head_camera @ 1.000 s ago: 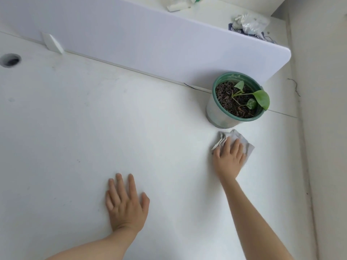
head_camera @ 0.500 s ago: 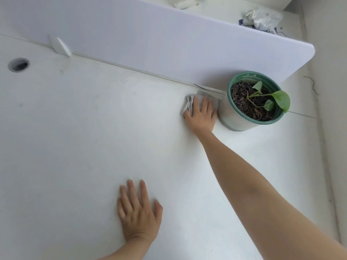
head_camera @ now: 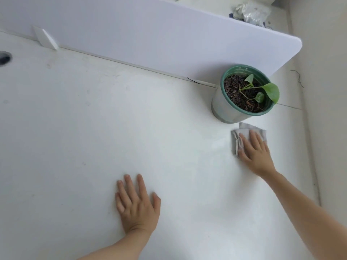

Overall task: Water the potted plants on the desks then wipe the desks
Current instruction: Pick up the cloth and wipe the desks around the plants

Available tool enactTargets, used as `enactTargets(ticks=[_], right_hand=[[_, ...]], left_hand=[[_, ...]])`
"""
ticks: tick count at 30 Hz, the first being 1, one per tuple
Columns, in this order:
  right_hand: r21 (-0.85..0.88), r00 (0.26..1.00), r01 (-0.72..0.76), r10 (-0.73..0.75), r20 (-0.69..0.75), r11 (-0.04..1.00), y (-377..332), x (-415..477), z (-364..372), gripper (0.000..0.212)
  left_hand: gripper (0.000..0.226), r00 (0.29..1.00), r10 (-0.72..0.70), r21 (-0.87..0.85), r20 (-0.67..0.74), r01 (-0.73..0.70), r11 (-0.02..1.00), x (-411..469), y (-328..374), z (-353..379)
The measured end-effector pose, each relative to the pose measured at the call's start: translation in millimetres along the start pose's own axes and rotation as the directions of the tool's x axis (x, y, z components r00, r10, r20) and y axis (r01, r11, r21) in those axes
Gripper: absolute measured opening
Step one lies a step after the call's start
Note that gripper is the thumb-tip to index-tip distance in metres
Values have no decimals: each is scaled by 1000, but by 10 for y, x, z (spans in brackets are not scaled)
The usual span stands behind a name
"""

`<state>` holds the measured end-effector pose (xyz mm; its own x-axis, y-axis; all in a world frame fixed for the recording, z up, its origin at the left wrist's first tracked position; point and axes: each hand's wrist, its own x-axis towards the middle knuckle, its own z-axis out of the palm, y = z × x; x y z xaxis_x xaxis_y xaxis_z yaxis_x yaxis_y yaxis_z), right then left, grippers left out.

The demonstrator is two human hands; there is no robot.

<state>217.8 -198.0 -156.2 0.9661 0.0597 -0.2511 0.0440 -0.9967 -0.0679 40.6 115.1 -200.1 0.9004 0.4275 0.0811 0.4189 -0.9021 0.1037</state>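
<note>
A small green-leafed plant in a green-rimmed pot (head_camera: 228, 109) stands at the back right of the white desk (head_camera: 93, 137), close to the divider panel. Just in front of the pot lies a folded grey cloth (head_camera: 244, 131). My right hand (head_camera: 253, 152) presses flat on the cloth, fingers stretched over it. Resting palm down on the bare desk near the front middle is my left hand (head_camera: 137, 203), fingers spread and holding nothing.
A pale divider panel (head_camera: 150, 34) runs along the desk's back edge, with a white bracket (head_camera: 46, 39) at its left. A round cable hole (head_camera: 4, 58) is at far left. Crumpled plastic (head_camera: 251, 12) lies beyond the divider. A wall (head_camera: 323, 91) borders the right side.
My right hand has slid the cloth from the spot left of the pot by the divider back toward me, to the front right of the pot. My left hand stayed planted.
</note>
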Motion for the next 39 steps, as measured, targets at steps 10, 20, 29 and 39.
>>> enactTargets(ticks=[10, 20, 29, 39], right_hand=[[247, 942, -300, 327, -78, 922, -1380, -196, 144, 73], [29, 973, 212, -208, -95, 977, -1249, -1238, 414, 43], [175, 884, -430, 453, -118, 885, -968, -1680, 295, 31], [790, 864, -353, 499, 69, 502, -1385, -2350, -126, 24]], left_hand=[[59, 995, -29, -86, 91, 37, 996, 46, 32, -131], [60, 965, 10, -191, 262, 42, 981, 64, 38, -236], [67, 936, 74, -295, 344, 33, 955, 50, 22, -293], [62, 953, 37, -339, 302, 71, 938, 19, -30, -283]])
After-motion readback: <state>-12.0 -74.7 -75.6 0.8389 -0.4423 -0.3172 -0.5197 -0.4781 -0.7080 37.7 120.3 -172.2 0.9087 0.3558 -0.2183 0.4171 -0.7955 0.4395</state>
